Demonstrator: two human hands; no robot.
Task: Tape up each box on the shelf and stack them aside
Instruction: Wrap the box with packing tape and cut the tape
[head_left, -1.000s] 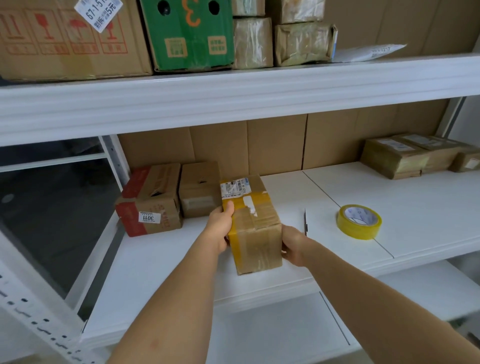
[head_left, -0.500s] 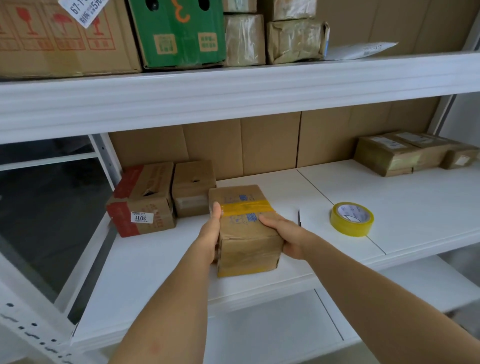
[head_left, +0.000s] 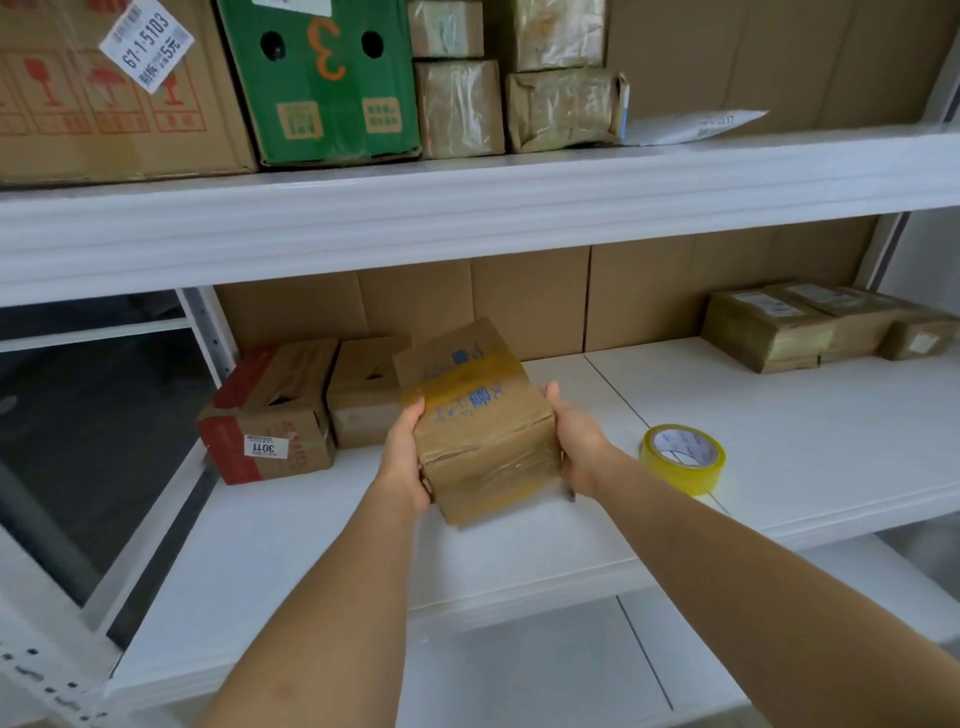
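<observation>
Brown box (head_left: 480, 415) with blue print, yellow tape roll (head_left: 681, 459)

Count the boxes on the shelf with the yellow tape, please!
6: one box held in both hands, red-edged box and plain box at left, three taped boxes far right. Others may hide.

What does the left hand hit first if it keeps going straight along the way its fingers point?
Probably the plain cardboard box at the back left. The left hand grips the taped box with fingers pointing up and back towards it. Depth is unclear, so it might slip past to the cardboard backing.
</observation>
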